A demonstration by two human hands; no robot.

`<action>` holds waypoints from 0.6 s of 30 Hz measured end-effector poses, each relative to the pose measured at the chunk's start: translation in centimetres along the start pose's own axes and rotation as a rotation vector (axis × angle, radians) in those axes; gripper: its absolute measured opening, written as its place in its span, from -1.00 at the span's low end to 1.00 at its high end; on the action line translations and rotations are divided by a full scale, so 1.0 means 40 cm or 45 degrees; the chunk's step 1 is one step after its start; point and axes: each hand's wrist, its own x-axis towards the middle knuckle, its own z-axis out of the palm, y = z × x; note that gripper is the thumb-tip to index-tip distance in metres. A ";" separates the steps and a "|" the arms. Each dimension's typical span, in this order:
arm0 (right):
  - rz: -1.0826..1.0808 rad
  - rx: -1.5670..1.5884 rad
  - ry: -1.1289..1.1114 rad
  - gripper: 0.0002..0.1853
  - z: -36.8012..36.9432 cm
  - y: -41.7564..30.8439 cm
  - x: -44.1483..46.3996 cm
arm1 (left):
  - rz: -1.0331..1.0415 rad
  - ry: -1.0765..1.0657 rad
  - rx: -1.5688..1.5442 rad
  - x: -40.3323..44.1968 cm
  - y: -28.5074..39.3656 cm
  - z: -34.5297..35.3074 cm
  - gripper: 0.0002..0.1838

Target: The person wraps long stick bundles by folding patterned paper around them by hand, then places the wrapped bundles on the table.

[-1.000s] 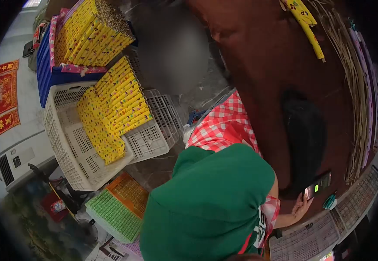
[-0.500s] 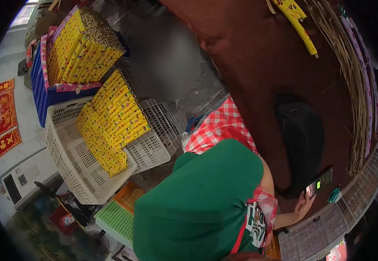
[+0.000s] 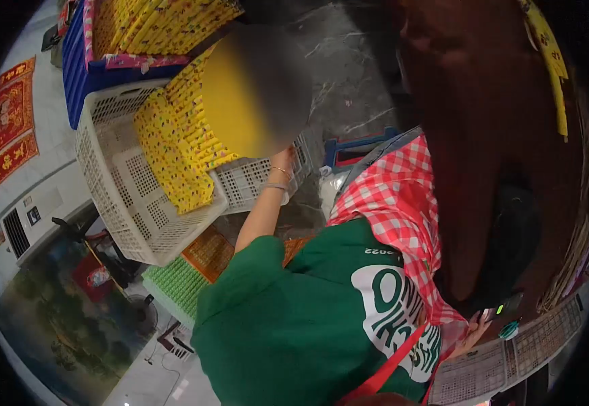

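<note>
My left arm reaches over the yellow patterned rolls (image 3: 189, 122) stacked at the white crates. My left hand (image 3: 283, 160) is at the near edge of a round blurred patch, which hides its fingers and whatever they touch. A yellow area shows inside that blur. At the lower right, my right hand (image 3: 472, 330) has its fingers closed at the near end of a phone (image 3: 504, 307) with a partly lit screen. Beside the phone, on the brown table (image 3: 464, 122), lie teal-handled scissors (image 3: 509, 330).
A white plastic crate (image 3: 115, 196) and a blue crate of yellow rolls (image 3: 74, 74) stand at left. A yellow roll (image 3: 557, 88) and thin brown sticks (image 3: 582, 203) lie along the table's far right. A dark patch (image 3: 511, 230) covers part of the tabletop.
My left arm has come into view, stretched out to the yellow rolls. The view has shifted, showing more of my green shirt and checked apron. My right hand stays at the phone.
</note>
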 end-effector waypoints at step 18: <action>-0.101 -0.051 -0.087 -0.44 0.101 -0.087 -0.078 | -0.153 0.489 -0.639 0.286 -0.154 -0.367 -0.45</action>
